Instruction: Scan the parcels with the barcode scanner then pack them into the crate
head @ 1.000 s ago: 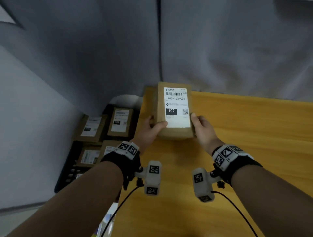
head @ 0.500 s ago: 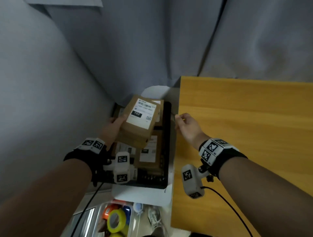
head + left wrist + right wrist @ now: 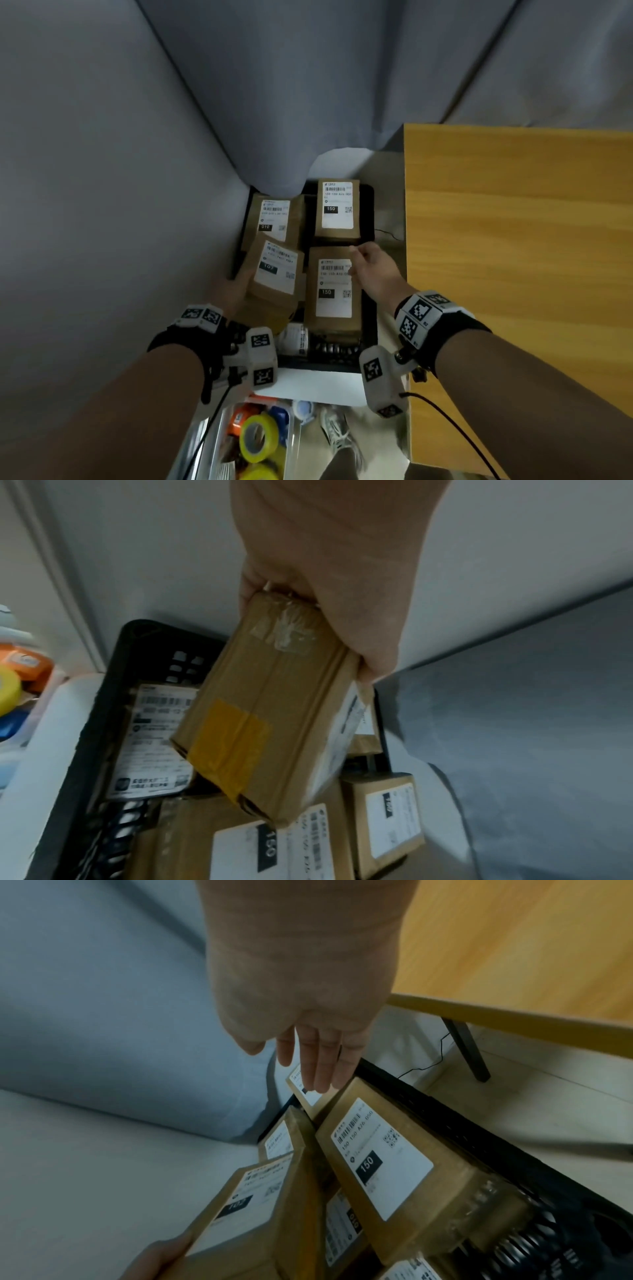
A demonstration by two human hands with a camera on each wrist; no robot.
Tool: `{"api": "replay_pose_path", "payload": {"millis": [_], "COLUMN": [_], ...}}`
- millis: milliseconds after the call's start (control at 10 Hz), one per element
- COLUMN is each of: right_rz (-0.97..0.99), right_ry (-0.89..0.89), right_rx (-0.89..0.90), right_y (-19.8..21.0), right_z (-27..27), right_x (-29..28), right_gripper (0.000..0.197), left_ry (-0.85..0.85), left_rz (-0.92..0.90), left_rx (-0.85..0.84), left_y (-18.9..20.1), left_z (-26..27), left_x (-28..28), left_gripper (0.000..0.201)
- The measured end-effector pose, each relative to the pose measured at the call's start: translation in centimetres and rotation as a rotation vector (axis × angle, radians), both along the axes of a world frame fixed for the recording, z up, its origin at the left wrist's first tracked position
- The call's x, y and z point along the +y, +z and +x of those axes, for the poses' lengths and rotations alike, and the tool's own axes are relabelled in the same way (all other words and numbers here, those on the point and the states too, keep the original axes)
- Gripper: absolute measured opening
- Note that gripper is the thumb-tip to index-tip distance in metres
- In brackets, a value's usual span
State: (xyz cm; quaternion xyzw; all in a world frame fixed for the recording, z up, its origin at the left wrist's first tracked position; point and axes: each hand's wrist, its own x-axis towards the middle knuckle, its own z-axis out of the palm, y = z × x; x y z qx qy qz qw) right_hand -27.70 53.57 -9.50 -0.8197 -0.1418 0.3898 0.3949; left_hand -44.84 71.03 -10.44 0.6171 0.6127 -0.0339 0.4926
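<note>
My left hand (image 3: 236,287) grips a brown parcel labelled 102 (image 3: 274,274) by its near end and holds it tilted over the left side of the black crate (image 3: 367,219). In the left wrist view the parcel's taped underside (image 3: 274,723) hangs above the labelled parcels in the crate. My right hand (image 3: 373,270) is empty, its fingers (image 3: 318,1066) straight, over the far end of a parcel labelled 150 (image 3: 334,291). A second 150 parcel (image 3: 337,209) and one labelled 010 (image 3: 274,219) lie at the crate's far end. No barcode scanner is in view.
The crate stands on a white base (image 3: 318,383) on the floor, between a grey wall and the wooden table (image 3: 513,274) to its right. A grey curtain (image 3: 308,102) hangs behind it. A clear bin of tape rolls (image 3: 257,438) sits near my feet.
My left hand carried the 102 parcel off the table, leftward and down over the crate. My right hand let go of it and moved over the crate with straight fingers.
</note>
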Motion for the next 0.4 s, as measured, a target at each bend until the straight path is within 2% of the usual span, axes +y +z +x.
{"api": "replay_pose_path", "payload": {"millis": [100, 200, 300, 400], "right_rz": [-0.004, -0.032, -0.051, -0.045], "right_ry": [-0.001, 0.013, 0.011, -0.029], "right_rx": [0.007, -0.024, -0.039, -0.066], "right_y": [-1.9, -3.8, -4.9, -6.1], "right_z": [0.0, 0.3, 0.3, 0.4], "right_x": [0.7, 1.6, 2.1, 2.4], "right_gripper": [0.039, 0.040, 0.039, 0.036], "left_ry": [0.008, 0.037, 0.107, 0.072], "left_rz": [-0.014, -0.028, -0.052, -0.012], "left_rx": [-0.013, -0.050, -0.093, -0.079], "left_y": [-3.2, -6.7, -9.2, -10.6], "left_z": [-0.1, -0.4, -1.0, -1.1], "left_x": [0.5, 1.0, 0.9, 0.8], "left_gripper": [0.057, 0.060, 0.060, 0.056]}}
